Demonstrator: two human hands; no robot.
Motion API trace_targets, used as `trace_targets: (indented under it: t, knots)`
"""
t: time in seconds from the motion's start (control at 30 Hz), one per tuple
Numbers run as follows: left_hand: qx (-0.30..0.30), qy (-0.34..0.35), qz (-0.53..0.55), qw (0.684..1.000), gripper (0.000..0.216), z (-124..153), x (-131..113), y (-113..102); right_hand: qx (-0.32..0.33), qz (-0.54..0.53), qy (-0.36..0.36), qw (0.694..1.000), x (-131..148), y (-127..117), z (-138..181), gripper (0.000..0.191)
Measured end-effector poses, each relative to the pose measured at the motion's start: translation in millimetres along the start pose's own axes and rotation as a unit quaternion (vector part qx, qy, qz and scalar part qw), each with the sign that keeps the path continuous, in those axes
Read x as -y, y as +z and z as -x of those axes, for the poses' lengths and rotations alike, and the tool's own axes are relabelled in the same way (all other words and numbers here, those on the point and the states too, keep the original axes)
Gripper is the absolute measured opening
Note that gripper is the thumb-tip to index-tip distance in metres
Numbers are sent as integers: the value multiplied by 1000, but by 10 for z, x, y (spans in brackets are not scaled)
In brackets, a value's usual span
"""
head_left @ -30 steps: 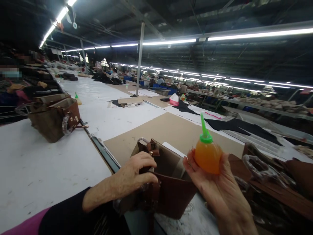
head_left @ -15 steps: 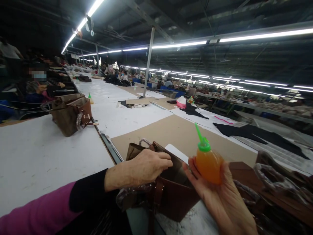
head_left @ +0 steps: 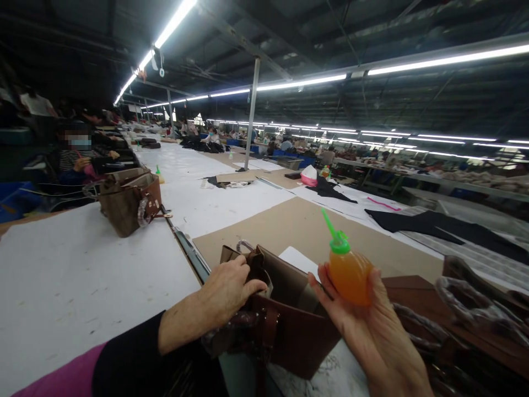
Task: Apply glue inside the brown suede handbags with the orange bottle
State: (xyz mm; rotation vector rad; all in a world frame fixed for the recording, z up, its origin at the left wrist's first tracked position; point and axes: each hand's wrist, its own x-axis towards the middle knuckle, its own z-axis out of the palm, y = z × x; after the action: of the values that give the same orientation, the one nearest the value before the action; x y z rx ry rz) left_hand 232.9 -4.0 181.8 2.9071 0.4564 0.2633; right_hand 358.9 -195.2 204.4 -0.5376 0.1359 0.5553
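Note:
An open brown handbag stands before me at the table's edge, its handles wrapped in clear plastic. My left hand is closed on the bag's near left rim, the thumb along the edge and the other fingertips hidden inside. In my right hand is a soft squeeze bottle of orange liquid with a green cap and a thin green spout. The bottle is tilted slightly, spout up and to the left, just right of the bag's opening.
Another brown handbag stands on the white tabletop at left. More brown bags with wrapped handles lie at right. Beige board, black material and a pole are ahead. A masked co-worker sits at far left.
My left hand has moved left and down from above the bag's opening to its left rim. The right hand still holds the bottle, with little shift. The view has turned slightly.

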Motion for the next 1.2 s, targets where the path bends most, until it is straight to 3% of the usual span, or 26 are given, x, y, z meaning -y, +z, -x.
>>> trace_targets:
  t: [0.13, 0.33, 0.53, 0.93, 1.07, 1.2]
  knots:
    - [62, -98, 119, 986, 68, -251, 44, 76, 15, 23, -11, 1000, -43, -18, -19, 50]
    - [129, -125, 160, 971, 97, -795, 91, 152, 39, 65, -29, 997, -82, -41, -18, 41]
    - [151, -153, 127, 968, 100, -1084, 44, 366, 19, 80, -21, 996, -124, 25, -19, 47]
    - [58, -137, 131, 980, 40, -1097, 23, 700, 17, 98, -13, 995, -140, 53, -55, 39]
    - [52, -132, 181, 973, 21, -1095, 19, 751, -23, 78, -10, 997, -142, 82, -10, 40]
    - [55, -78, 280, 955, 19, -1094, 98, 790, -62, 51, -1, 997, -122, 144, 34, 52]
